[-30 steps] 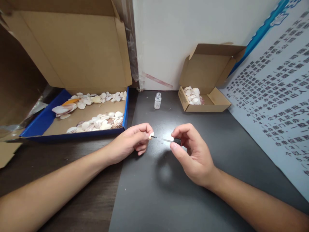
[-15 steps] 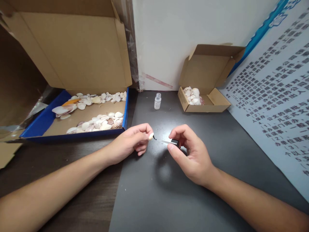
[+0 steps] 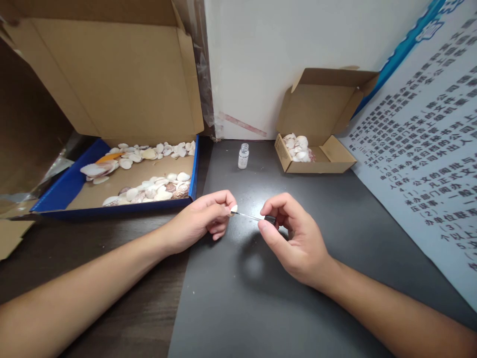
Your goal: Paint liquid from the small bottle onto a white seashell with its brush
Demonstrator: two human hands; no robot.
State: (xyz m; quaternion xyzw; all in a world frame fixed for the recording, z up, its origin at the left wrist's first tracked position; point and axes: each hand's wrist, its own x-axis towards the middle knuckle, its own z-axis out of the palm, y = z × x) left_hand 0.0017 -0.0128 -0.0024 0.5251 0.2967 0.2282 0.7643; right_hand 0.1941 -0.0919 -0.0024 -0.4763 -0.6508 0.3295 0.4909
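Over the dark mat [image 3: 261,298], brush [image 3: 248,216] meets shell [image 3: 233,209] again.

Left hand [image 3: 201,219] pinches the small pale shell between thumb and forefinger, other fingers curled under, forearm lying across the wooden table [image 3: 122,278]. Right hand [image 3: 294,238] grips the black cap of the thin brush, thumb and forefinger closed on it. Half a second ago the tip sat lower, at the shell's underside; now the stem has levelled out and its tip touches the shell's edge, so a fresh stroke looks to be going on. Both hands hover just above the mat, nearly meeting. Behind them the open bottle [image 3: 243,155] stands upright, with a small box [image 3: 316,159] of shells to its right and a blue tray [image 3: 70,184] of shells off to the left.
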